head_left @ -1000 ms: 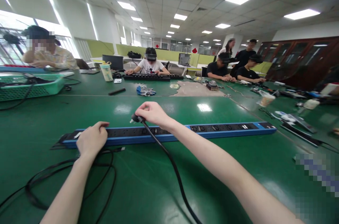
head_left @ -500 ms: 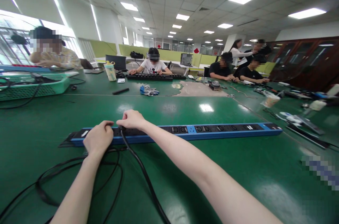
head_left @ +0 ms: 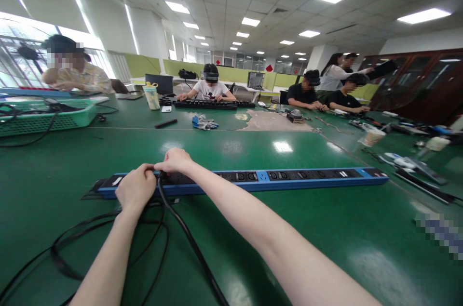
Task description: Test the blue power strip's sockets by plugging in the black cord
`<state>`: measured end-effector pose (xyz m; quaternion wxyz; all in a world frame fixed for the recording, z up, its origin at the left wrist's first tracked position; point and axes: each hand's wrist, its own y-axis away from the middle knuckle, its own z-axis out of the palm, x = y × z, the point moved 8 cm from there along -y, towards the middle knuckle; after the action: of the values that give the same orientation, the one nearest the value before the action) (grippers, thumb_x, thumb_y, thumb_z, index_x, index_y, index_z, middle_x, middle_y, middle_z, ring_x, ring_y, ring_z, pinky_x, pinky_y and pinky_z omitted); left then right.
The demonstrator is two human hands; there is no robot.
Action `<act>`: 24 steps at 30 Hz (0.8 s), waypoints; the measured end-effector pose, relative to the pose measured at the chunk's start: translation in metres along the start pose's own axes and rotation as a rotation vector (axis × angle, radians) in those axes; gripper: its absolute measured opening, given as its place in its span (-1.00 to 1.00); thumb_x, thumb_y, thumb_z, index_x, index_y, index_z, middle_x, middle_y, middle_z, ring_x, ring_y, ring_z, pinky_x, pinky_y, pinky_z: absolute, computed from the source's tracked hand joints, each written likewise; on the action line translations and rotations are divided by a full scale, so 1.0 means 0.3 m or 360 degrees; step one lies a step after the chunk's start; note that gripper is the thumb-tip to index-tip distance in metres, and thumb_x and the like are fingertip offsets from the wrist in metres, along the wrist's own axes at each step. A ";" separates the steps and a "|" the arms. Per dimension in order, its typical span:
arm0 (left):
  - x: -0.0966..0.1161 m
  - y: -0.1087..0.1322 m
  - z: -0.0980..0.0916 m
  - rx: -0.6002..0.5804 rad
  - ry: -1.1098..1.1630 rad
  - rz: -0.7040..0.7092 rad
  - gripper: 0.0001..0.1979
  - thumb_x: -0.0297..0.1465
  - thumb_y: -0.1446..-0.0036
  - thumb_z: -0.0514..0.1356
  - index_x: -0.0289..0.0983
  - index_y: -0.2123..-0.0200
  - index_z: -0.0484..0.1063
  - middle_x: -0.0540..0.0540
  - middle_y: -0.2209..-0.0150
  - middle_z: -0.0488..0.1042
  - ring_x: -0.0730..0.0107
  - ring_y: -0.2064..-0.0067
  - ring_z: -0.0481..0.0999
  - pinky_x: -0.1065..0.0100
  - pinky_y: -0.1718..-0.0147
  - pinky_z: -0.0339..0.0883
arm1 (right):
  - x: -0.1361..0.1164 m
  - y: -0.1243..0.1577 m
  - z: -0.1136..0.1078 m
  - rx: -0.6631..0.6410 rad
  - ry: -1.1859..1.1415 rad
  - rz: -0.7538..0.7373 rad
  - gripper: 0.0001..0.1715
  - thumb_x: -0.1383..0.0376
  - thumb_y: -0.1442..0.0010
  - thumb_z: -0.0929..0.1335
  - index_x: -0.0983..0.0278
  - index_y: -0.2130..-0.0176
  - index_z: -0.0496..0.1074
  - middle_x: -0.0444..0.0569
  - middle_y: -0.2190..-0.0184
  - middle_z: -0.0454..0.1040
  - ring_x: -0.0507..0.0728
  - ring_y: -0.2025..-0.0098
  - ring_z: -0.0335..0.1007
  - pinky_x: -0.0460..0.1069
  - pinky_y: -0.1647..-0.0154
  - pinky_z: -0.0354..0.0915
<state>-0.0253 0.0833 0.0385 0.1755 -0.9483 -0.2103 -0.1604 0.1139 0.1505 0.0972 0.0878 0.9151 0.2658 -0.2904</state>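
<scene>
right hand slid left, gripping thick black cable beside left hand clenched on long blue power strip; skewed, its end could jam.

Both forearms were bare, uncovered from the wrists as far up as could be seen. They were slim and smooth, and the right one looked much thicker close to the lens. The left hand, at the near edge of the blue power strip, was bare too. So was the right hand, over the strip's top, with its fingertips hidden.
</scene>
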 end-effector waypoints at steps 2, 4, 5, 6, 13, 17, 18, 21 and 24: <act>-0.003 -0.004 0.004 0.0003 0.0009 -0.0009 -0.52 -0.21 -0.39 -0.08 -0.07 -0.16 0.54 -0.26 0.01 0.61 -0.06 0.09 0.55 0.06 0.12 0.39 | 0.000 0.000 -0.007 0.0006 0.0042 0.0042 -0.56 -0.04 -0.08 0.53 0.24 0.52 0.50 -0.06 0.49 0.59 0.15 0.23 0.55 -0.08 0.22 0.37; -0.007 -0.009 0.009 0.0004 0.0010 -0.0016 -0.52 -0.21 -0.39 -0.08 -0.08 -0.15 0.55 -0.26 0.02 0.61 -0.03 0.10 0.55 0.08 0.11 0.39 | -0.007 0.008 -0.013 0.0035 0.0075 0.0072 -0.57 -0.04 -0.07 0.53 0.25 0.48 0.51 -0.03 0.42 0.63 0.16 0.19 0.58 -0.08 0.21 0.41; -0.010 -0.011 0.011 0.0008 0.0007 -0.0016 -0.52 -0.20 -0.40 -0.09 -0.07 -0.14 0.55 -0.26 0.02 0.61 -0.02 0.11 0.54 0.08 0.12 0.39 | -0.011 0.015 -0.013 0.0053 0.0088 0.0083 -0.58 -0.04 -0.05 0.53 0.25 0.44 0.53 -0.01 0.38 0.64 0.17 0.17 0.59 -0.07 0.19 0.43; -0.012 -0.013 0.013 0.0010 0.0006 -0.0012 -0.52 -0.19 -0.41 -0.09 -0.06 -0.14 0.55 -0.26 0.02 0.61 -0.02 0.11 0.54 0.09 0.13 0.39 | -0.016 0.024 -0.011 0.0072 0.0101 0.0090 -0.58 -0.03 -0.04 0.54 0.25 0.40 0.54 0.01 0.33 0.66 0.18 0.13 0.60 -0.06 0.16 0.44; -0.029 -0.024 0.029 0.0010 0.0025 0.0036 -0.56 -0.16 -0.39 -0.02 0.01 -0.14 0.55 -0.19 0.05 0.62 0.05 0.15 0.52 0.16 0.19 0.34 | -0.032 0.060 0.046 0.0164 0.0181 0.0025 -0.55 -0.05 -0.10 0.49 0.20 0.15 0.56 0.10 0.04 0.65 0.29 0.00 0.63 0.09 0.05 0.52; -0.029 -0.024 0.031 0.0022 0.0025 0.0057 -0.55 -0.15 -0.40 -0.03 -0.01 -0.14 0.56 -0.20 0.06 0.62 0.07 0.15 0.52 0.18 0.20 0.32 | -0.037 0.041 0.050 -0.0020 0.0240 -0.0026 -0.52 -0.12 -0.13 0.46 0.22 0.22 0.56 0.11 0.12 0.67 0.29 0.03 0.64 0.09 0.05 0.53; -0.028 -0.024 0.031 0.0028 0.0026 0.0058 -0.55 -0.13 -0.40 -0.03 -0.02 -0.14 0.56 -0.20 0.07 0.62 0.07 0.15 0.51 0.18 0.20 0.32 | -0.039 0.041 0.045 -0.0105 0.0262 -0.0026 -0.53 -0.12 -0.14 0.46 0.22 0.24 0.56 0.08 0.18 0.68 0.28 0.05 0.65 0.10 0.03 0.53; -0.028 -0.024 0.031 0.0036 0.0024 0.0055 -0.53 -0.09 -0.41 -0.05 -0.02 -0.14 0.57 -0.21 0.07 0.62 0.07 0.17 0.51 0.17 0.19 0.33 | -0.057 0.059 0.007 -0.0234 0.0411 -0.0041 -0.55 -0.09 -0.14 0.48 0.22 0.24 0.57 0.05 0.26 0.69 0.30 0.02 0.65 0.19 -0.09 0.50; -0.029 -0.028 0.031 0.0018 0.0022 0.0057 -0.53 -0.14 -0.41 -0.06 -0.03 -0.13 0.57 -0.21 0.05 0.62 0.06 0.16 0.52 0.17 0.19 0.34 | -0.093 0.092 -0.032 -0.0150 0.0538 -0.0075 -0.53 -0.06 -0.14 0.50 0.25 0.16 0.61 0.17 0.06 0.68 0.38 -0.12 0.59 0.27 -0.17 0.45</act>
<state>-0.0346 0.0912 0.0290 0.1851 -0.9498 -0.1930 -0.1625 0.1141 0.1180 0.1213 0.0779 0.9392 0.3116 -0.1215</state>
